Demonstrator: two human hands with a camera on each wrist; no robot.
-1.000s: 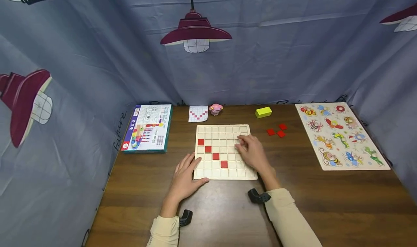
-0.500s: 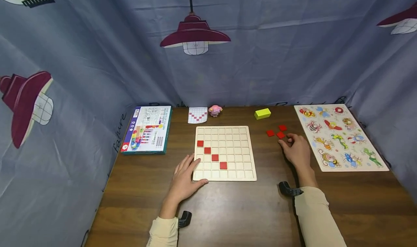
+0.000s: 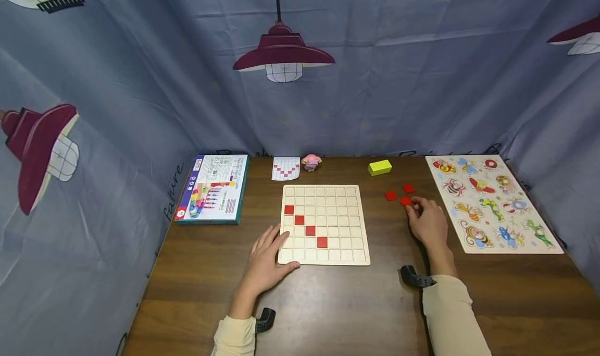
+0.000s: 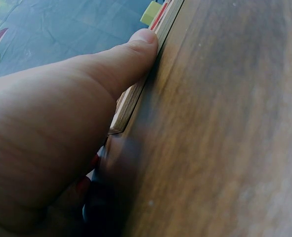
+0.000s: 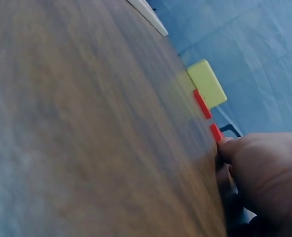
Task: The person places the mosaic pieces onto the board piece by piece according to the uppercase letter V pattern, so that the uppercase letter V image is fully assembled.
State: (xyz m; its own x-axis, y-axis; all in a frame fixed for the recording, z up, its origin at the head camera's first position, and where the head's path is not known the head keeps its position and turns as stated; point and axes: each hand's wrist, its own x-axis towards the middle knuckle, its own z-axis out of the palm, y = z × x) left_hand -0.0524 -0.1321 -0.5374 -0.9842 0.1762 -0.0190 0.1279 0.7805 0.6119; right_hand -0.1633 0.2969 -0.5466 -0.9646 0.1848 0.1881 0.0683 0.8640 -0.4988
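A pale wooden grid board [image 3: 347, 225] lies mid-table, with several red square tiles sitting in its cells in a descending diagonal, one of them a red tile [image 3: 322, 242] at the lower end. My left hand [image 3: 263, 262] rests at its lower left corner, fingers along the left side and thumb [image 4: 141, 44] against the front edge. To the right of the board, my right hand [image 3: 428, 223] pinches a loose red tile [image 5: 216, 132] at thumb and fingertips. Two more loose tiles lie close by, a left one [image 3: 391, 196] and a far one [image 3: 409, 188].
Behind the board are a pattern card [image 3: 286, 168] and a pink figurine [image 3: 311, 162]. A yellow block [image 3: 379, 167] stands behind the loose tiles. A boxed game [image 3: 213, 189] lies at left, an insect picture board [image 3: 492, 205] at right. A curtain [image 3: 375, 100] hangs behind the table.
My right hand has left the grid board's right side, moved right to the loose red tiles and taken hold of the nearest one. The left hand has stayed at the board's corner.
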